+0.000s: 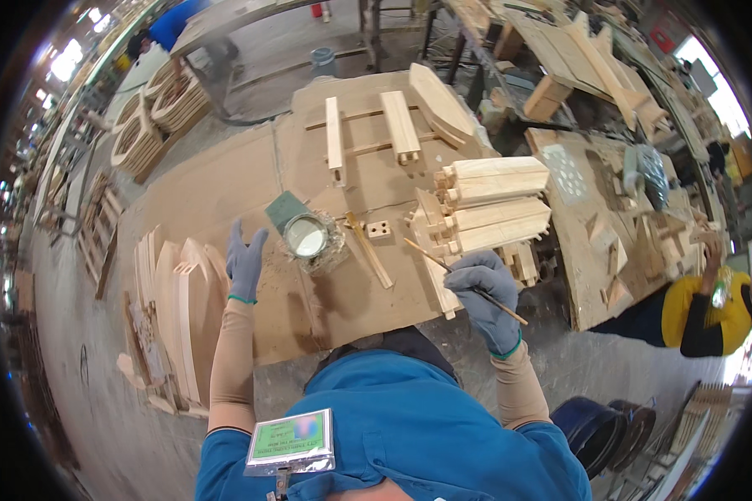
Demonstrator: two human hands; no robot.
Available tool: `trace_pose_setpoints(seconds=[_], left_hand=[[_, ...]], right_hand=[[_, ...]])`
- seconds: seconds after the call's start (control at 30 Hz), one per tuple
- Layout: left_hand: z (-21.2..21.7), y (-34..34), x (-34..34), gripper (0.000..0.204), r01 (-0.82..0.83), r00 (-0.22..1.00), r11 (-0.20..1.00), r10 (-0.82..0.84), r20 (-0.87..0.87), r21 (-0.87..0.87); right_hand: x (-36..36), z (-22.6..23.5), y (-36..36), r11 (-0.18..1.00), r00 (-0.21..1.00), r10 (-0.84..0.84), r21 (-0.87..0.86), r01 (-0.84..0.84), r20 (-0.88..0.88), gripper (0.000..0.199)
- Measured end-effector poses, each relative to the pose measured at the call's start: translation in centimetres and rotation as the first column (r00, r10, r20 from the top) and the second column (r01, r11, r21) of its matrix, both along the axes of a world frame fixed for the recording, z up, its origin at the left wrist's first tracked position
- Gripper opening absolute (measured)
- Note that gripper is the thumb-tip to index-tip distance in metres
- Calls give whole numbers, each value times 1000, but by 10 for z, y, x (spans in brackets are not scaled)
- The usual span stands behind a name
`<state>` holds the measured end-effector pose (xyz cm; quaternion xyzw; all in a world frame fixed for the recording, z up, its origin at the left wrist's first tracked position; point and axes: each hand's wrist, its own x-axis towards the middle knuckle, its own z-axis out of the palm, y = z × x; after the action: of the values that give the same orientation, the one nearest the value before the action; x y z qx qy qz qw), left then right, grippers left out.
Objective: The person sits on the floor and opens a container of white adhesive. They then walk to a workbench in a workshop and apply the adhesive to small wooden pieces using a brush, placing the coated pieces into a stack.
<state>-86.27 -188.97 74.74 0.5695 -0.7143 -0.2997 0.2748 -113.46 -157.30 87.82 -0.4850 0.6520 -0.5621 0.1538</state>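
Note:
My right hand [485, 302], in a grey glove, is closed around a thin wooden stick [423, 253] that slants across the table's front edge. My left hand [245, 263], gloved too, has its fingers apart and holds nothing. It is beside a row of curved wooden pieces [188, 309] standing at the left. Between my hands is a round can of white liquid [307, 237], with a green block [285, 210] against its far side. Right of the can lie a flat wooden strip [369, 253] and a small block with holes [379, 230].
Stacked wooden parts with tenons [497, 184] fill the table's right side. Farther back, two wooden pieces [399, 125] lie across thin strips. Cardboard [226, 179] covers the table. A person in a yellow top [706, 313] is at a bench on the right.

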Motion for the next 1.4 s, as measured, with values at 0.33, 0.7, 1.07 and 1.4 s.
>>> trace_pose_setpoints(seconds=[0.33, 0.7, 1.07, 1.4], left_hand=[[74, 69, 116, 115, 6, 621, 987, 124, 774, -163], [69, 78, 243, 109, -319, 868, 925, 198, 455, 206], [29, 133, 158, 81, -150, 967, 926, 65, 245, 346], [-41, 119, 149, 79, -88, 900, 959, -39, 434, 270]], right_hand=[[-30, -47, -29, 997, 997, 59, -54, -61, -39, 14], [9, -32, -60, 976, 980, 198, -95, -197, 1, 16], [55, -22, -67, 993, 990, 114, -12, -115, -79, 19], [97, -20, -63, 985, 975, 170, 48, -164, -141, 21]])
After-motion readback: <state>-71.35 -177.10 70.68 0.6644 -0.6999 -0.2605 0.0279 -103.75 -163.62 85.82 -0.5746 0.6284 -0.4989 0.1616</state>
